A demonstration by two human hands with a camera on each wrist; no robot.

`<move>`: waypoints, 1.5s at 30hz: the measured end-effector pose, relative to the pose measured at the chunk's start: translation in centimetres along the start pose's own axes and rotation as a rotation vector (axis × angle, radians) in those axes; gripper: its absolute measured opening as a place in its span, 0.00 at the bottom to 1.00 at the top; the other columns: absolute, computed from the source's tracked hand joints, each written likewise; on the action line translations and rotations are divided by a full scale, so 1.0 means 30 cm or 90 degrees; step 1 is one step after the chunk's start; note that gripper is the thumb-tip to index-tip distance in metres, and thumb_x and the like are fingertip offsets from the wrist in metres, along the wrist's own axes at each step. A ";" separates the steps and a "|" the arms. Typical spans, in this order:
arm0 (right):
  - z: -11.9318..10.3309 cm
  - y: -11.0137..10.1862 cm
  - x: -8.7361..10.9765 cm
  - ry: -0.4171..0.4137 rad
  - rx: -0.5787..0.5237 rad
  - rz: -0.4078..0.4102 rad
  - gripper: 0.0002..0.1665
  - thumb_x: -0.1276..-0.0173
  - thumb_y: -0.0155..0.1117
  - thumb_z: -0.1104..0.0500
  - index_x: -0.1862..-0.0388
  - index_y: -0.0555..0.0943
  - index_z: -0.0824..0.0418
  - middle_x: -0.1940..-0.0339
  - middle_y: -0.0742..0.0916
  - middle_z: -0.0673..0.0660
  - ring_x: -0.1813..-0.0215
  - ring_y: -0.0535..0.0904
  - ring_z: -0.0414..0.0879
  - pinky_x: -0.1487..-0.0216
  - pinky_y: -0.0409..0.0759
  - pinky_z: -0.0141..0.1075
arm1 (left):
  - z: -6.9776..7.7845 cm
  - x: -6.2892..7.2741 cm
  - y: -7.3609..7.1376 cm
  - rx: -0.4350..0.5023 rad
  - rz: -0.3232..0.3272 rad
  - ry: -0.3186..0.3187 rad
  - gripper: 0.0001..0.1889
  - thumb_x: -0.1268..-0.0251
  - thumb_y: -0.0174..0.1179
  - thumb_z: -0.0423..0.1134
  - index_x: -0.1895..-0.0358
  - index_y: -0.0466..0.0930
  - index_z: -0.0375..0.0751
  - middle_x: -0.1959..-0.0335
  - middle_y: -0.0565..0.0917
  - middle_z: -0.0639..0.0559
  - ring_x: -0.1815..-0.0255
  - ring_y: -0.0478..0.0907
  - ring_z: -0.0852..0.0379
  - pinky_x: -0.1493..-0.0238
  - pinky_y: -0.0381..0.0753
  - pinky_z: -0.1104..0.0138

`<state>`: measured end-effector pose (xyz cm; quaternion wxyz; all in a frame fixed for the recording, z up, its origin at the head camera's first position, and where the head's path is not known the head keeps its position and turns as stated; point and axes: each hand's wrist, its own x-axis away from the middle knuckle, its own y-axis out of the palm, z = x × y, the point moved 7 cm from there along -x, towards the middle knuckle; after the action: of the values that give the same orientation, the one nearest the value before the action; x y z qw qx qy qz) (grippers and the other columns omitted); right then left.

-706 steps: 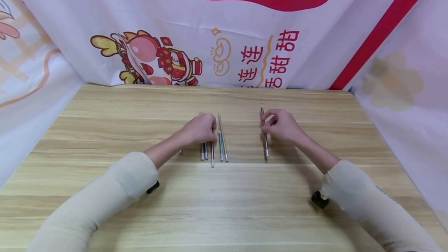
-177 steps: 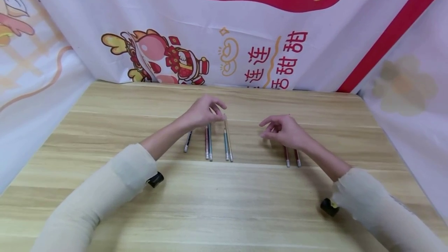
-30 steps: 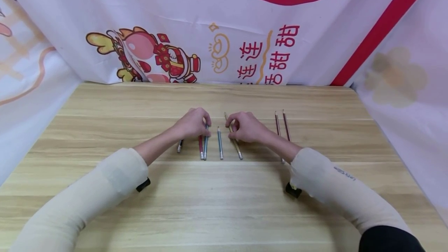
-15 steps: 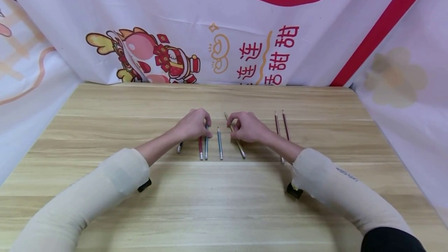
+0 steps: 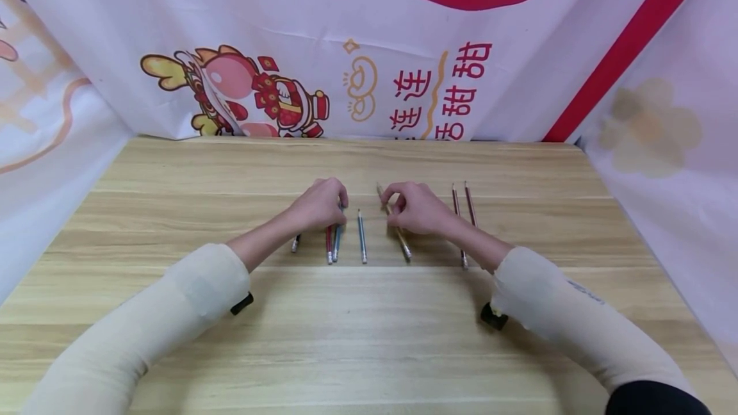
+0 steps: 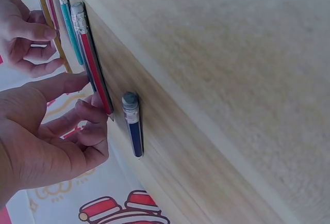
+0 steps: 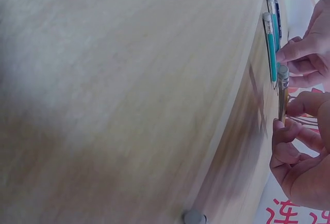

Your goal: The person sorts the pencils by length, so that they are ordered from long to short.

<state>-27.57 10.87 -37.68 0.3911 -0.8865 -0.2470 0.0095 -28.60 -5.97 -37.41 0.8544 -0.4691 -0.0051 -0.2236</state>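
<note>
My left hand [image 5: 319,205] pinches a blue pencil [image 5: 337,242] near its far end, thumb and fingers on either side. Against that pencil's eraser end lies a red pencil [image 5: 329,245], also seen in the left wrist view beside my fingers [image 6: 93,113]. My right hand [image 5: 419,209] pinches a gold pencil [image 5: 402,241], tilted, its eraser end toward me. Between both hands a light-blue pencil [image 5: 362,235] lies alone on the table. Left of the red one is a dark blue pencil [image 6: 135,133], mostly covered by my left hand in the head view.
Two maroon pencils lie to the right, one [image 5: 456,200] beside the other [image 5: 470,203], partly under my right forearm. The wooden table [image 5: 357,338] meets a printed cloth backdrop [image 5: 230,11] at its far edge, with cloth on both sides too.
My right hand has shifted slightly right with the gold pencil. The blue pencil's eraser end has swung left toward the red one. Since the earliest frames, two maroon pencils have come to lie at right.
</note>
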 end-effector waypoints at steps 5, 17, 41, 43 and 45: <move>0.003 -0.015 0.014 0.006 -0.011 0.010 0.22 0.37 0.71 0.69 0.44 0.81 0.64 0.67 0.86 0.56 0.67 0.81 0.47 0.65 0.82 0.35 | 0.013 0.001 0.003 -0.006 0.003 -0.004 0.07 0.46 0.69 0.24 0.64 0.83 0.32 0.65 0.82 0.44 0.72 0.75 0.55 0.72 0.76 0.68; 0.036 -0.041 0.033 0.016 -0.026 0.032 0.22 0.37 0.72 0.68 0.44 0.82 0.65 0.67 0.87 0.57 0.66 0.81 0.47 0.65 0.81 0.35 | 0.022 0.005 0.009 0.005 -0.006 -0.018 0.10 0.44 0.68 0.24 0.58 0.83 0.30 0.61 0.83 0.42 0.71 0.75 0.55 0.70 0.77 0.68; 0.108 -0.099 0.059 0.001 0.010 0.074 0.18 0.39 0.73 0.67 0.49 0.84 0.66 0.70 0.89 0.55 0.68 0.82 0.45 0.67 0.78 0.34 | -0.007 0.008 -0.022 0.046 0.019 -0.021 0.12 0.42 0.68 0.28 0.54 0.85 0.34 0.46 0.82 0.38 0.67 0.72 0.53 0.67 0.75 0.65; 0.116 -0.108 0.066 0.001 0.009 0.082 0.18 0.39 0.73 0.67 0.49 0.84 0.67 0.70 0.89 0.55 0.68 0.82 0.45 0.67 0.78 0.34 | -0.002 0.005 -0.027 0.048 0.029 -0.013 0.12 0.42 0.68 0.28 0.53 0.85 0.34 0.43 0.82 0.38 0.65 0.73 0.51 0.63 0.76 0.63; 0.127 -0.115 0.072 0.004 0.009 0.086 0.18 0.39 0.74 0.67 0.49 0.84 0.67 0.71 0.89 0.55 0.68 0.82 0.44 0.68 0.78 0.34 | 0.004 0.002 -0.030 0.047 0.032 -0.003 0.13 0.41 0.68 0.28 0.52 0.85 0.34 0.40 0.82 0.37 0.61 0.74 0.50 0.57 0.76 0.61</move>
<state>-27.96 16.43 -37.53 0.3968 -0.8983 -0.1852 0.0351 -28.87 -6.31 -36.60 0.8764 -0.4377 -0.0038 -0.2009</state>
